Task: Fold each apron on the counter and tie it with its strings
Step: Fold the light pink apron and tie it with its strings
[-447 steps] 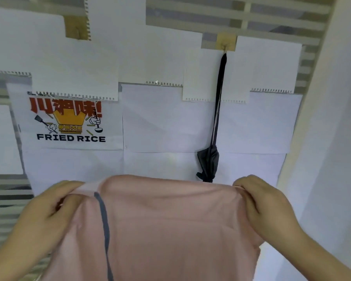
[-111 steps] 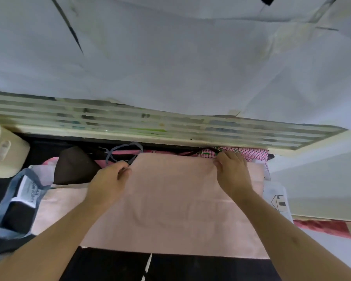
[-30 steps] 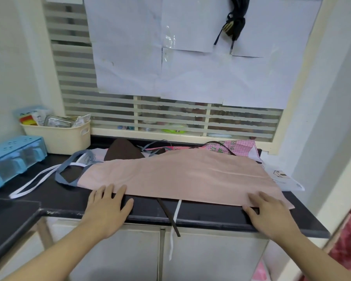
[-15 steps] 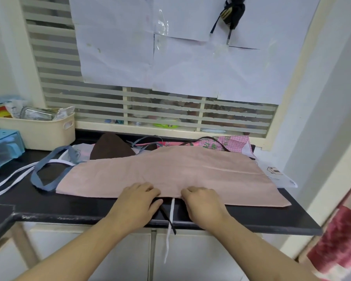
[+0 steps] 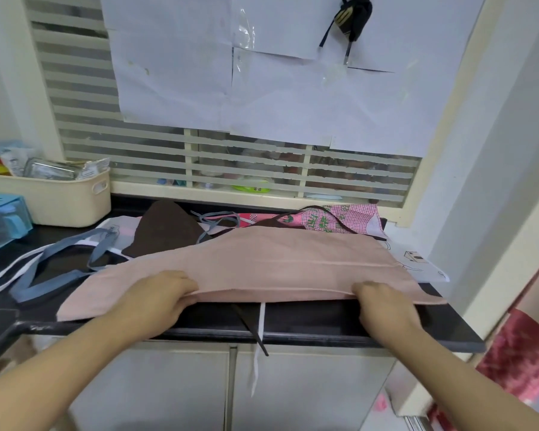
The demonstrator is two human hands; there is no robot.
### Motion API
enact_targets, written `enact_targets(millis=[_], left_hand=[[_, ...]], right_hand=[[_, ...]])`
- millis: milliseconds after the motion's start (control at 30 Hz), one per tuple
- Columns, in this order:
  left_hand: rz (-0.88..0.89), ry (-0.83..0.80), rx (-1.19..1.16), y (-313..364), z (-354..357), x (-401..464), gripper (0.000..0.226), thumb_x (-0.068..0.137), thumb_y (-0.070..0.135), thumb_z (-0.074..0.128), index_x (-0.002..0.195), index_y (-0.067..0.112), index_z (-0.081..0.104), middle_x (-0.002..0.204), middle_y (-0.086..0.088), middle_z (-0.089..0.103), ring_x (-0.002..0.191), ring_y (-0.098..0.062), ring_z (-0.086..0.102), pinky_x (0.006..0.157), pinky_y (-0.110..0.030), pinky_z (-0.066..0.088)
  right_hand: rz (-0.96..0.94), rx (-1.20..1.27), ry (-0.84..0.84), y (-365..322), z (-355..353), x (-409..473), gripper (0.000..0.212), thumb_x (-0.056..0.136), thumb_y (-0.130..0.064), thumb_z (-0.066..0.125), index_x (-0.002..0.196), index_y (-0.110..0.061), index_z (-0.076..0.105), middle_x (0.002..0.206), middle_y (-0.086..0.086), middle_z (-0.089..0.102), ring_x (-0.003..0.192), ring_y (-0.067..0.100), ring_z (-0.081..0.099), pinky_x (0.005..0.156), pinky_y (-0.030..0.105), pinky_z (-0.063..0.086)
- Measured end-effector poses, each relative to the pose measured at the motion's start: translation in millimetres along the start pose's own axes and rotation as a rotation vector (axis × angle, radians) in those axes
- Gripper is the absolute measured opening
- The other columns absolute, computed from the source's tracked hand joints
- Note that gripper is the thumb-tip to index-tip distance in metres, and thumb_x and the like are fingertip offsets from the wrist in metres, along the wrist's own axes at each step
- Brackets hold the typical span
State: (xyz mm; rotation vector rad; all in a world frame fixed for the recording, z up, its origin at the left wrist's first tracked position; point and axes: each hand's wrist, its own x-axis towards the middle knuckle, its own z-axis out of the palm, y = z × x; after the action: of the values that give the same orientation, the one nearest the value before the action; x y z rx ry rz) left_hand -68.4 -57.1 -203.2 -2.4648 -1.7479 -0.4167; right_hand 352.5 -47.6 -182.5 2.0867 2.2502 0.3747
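A pale pink apron [image 5: 262,262] lies folded lengthwise across the black counter [image 5: 448,331]. Its grey-blue neck strap [image 5: 41,281] trails off to the left. My left hand [image 5: 156,297] grips the near edge of the pink apron left of centre, fingers tucked under the cloth. My right hand [image 5: 383,303] grips the same edge further right and lifts it slightly. Other aprons lie beneath and behind: a brown one [image 5: 165,231] and a pink checked one [image 5: 333,219].
A cream basket [image 5: 53,197] of packets and a blue box [image 5: 0,222] stand at the back left. A white strap [image 5: 260,340] and a dark strap [image 5: 249,328] hang over the counter's front edge. A printed white cloth [image 5: 417,262] lies at the right. A slatted window stands behind.
Half a second ago both hands were close together at the middle of the near edge. They have since spread apart along it, and the edge is now raised a little.
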Motion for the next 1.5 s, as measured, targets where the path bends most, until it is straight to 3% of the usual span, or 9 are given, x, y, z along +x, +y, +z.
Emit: enact_targets(millis=[167,300,533,800,1033,1133,1200,1367,1500], left_hand=[[-0.213,-0.068,-0.033,-16.4,-32.2,-4.1,0.039,0.1,0.034,0.064,0.067,0.021,0.048,0.068,0.003,0.06,0.072,-0.014,0.058,0.067,-0.037,0.048],[-0.171,-0.226,-0.094,-34.5,-73.7,-1.9,0.043,0.097,0.042,0.068,0.071,0.013,0.05,0.061,0.007,0.053,0.061,-0.008,0.051,0.067,-0.034,0.046],[-0.265,-0.509,0.202,-66.0,-115.8,-6.0,0.018,0.085,0.021,0.068,0.072,0.035,0.069,0.068,0.014,0.069,0.07,0.0,0.063,0.066,-0.018,0.048],[-0.331,-0.254,0.548,-85.8,-102.3,-2.9,0.018,0.087,0.044,0.063,0.102,0.036,0.065,0.092,0.008,0.066,0.085,-0.014,0.065,0.07,-0.032,0.057],[-0.737,0.061,-0.31,-100.0,-100.8,-12.5,0.02,0.077,0.0,0.061,0.068,0.013,0.074,0.07,-0.011,0.07,0.074,-0.027,0.063,0.063,-0.032,0.045],[-0.943,0.319,-0.865,-109.7,-94.9,-10.0,0.009,0.073,0.001,0.058,0.077,-0.003,0.065,0.08,-0.025,0.065,0.073,-0.035,0.063,0.074,-0.039,0.053],[-0.906,0.307,-1.094,-111.8,-88.0,-14.8,0.014,0.084,0.004,0.058,0.092,0.001,0.068,0.095,-0.021,0.071,0.084,-0.037,0.068,0.084,-0.044,0.057],[-0.571,-0.249,-0.866,-115.2,-60.8,-34.6,0.025,0.092,0.014,0.077,0.117,0.019,0.079,0.113,0.001,0.08,0.109,-0.017,0.075,0.102,-0.038,0.05],[-0.516,-0.143,-0.873,-142.2,-45.3,-38.6,0.041,0.076,0.021,0.091,0.115,0.016,0.081,0.111,-0.009,0.08,0.11,-0.031,0.074,0.107,-0.051,0.045]], right_hand=[[0.218,0.121,-0.047,53.5,-1.2,-3.5,0.019,0.082,-0.008,0.045,0.086,-0.025,0.051,0.093,0.0,0.061,0.085,0.028,0.059,0.071,0.036,0.05],[0.338,0.232,-0.108,105.9,-2.9,-4.9,0.019,0.097,-0.036,0.054,0.082,-0.025,0.057,0.095,0.0,0.062,0.09,0.026,0.061,0.082,0.037,0.054],[0.421,0.599,0.105,138.7,-2.0,-9.9,0.024,0.097,-0.023,0.068,0.075,-0.016,0.063,0.074,0.004,0.066,0.073,0.022,0.059,0.061,0.035,0.039],[0.547,0.807,0.265,121.6,8.7,-1.8,0.014,0.106,-0.021,0.051,0.1,-0.009,0.056,0.092,0.012,0.061,0.086,0.033,0.052,0.073,0.04,0.035],[0.716,0.893,0.295,143.8,37.8,3.5,0.019,0.1,-0.042,0.051,0.11,-0.025,0.054,0.106,0.012,0.062,0.101,0.039,0.059,0.092,0.053,0.051],[0.714,0.907,0.301,155.2,53.7,7.4,0.031,0.091,-0.056,0.048,0.107,-0.03,0.052,0.109,0.015,0.068,0.098,0.04,0.063,0.09,0.059,0.055],[0.701,0.946,0.305,131.5,33.5,0.3,0.025,0.099,-0.048,0.05,0.111,-0.025,0.054,0.107,0.015,0.067,0.097,0.037,0.062,0.09,0.052,0.051],[0.471,1.016,0.028,117.1,21.5,-22.1,0.039,0.089,-0.025,0.081,0.122,-0.026,0.061,0.104,-0.005,0.076,0.098,0.021,0.072,0.092,0.045,0.053],[0.375,0.886,0.049,128.7,19.8,-26.0,0.012,0.087,-0.002,0.077,0.083,-0.012,0.073,0.068,-0.004,0.071,0.071,0.025,0.064,0.07,0.037,0.044]])
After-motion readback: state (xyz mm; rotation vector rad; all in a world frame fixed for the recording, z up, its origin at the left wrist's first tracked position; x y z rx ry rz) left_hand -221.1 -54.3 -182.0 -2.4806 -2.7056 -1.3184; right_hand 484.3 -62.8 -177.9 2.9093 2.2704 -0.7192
